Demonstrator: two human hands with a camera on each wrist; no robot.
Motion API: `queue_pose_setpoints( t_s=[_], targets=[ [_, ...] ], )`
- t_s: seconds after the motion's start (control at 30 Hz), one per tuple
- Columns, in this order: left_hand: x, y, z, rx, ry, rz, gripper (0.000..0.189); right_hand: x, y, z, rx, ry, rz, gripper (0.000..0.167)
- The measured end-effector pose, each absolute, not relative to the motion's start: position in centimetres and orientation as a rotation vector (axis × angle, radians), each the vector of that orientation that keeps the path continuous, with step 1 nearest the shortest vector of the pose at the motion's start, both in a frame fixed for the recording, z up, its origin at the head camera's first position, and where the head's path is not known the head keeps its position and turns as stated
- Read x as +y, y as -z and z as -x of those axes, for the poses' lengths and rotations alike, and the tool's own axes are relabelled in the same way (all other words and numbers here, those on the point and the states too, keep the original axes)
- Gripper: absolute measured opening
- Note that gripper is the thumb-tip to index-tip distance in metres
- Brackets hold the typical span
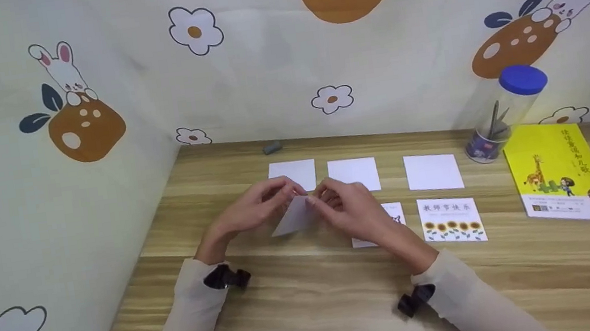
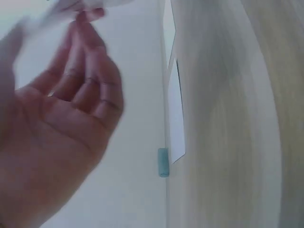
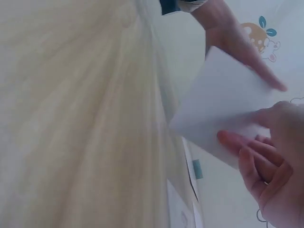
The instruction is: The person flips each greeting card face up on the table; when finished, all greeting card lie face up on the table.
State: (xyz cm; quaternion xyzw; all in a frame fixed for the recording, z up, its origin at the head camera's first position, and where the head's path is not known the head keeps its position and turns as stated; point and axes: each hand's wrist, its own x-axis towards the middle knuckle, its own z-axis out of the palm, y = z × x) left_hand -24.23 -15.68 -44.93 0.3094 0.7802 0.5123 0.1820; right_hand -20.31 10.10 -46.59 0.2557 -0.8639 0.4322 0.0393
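Observation:
A small white square card [image 1: 294, 216] is held up tilted over the table between both hands. My right hand [image 1: 351, 209] pinches it near its upper right edge, thumb on one face and fingers on the other. At the upper corner my left hand [image 1: 263, 206] has thumb and fingertips together on the card; in the left wrist view its fingers [image 2: 88, 71] bend toward the card's edge. The right wrist view shows a plain face of the card [image 3: 223, 99], with the left hand [image 3: 232, 45] behind it.
Plain white cards lie in a back row: left [image 1: 296, 174], middle [image 1: 354, 173] and right [image 1: 432, 172]. In front lie a sunflower card [image 1: 451, 219] and another printed card [image 1: 396, 213], partly hidden by my right arm. Also there: grey cylinder [image 1: 272, 148], blue-lidded jar [image 1: 519, 96], yellow book [image 1: 557, 165].

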Motion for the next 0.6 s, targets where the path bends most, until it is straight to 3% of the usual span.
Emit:
queue_pose_setpoints(
  t_s=[0.13,0.3,0.6],
  targets=[
    [-15.23,45.21,24.28,2.215,-1.522,-0.889,0.031,10.4,46.29,20.38,-2.595,-1.485,-0.771,0.034],
    [-15.1,45.6,24.16,2.296,-1.514,-0.946,0.047,10.22,46.45,20.06,-2.571,-1.457,-0.914,0.01],
    [-15.35,45.05,24.12,2.367,-1.371,-0.967,0.044,10.31,46.73,20.38,-2.628,-1.437,-1.0,0.024]
  ],
)
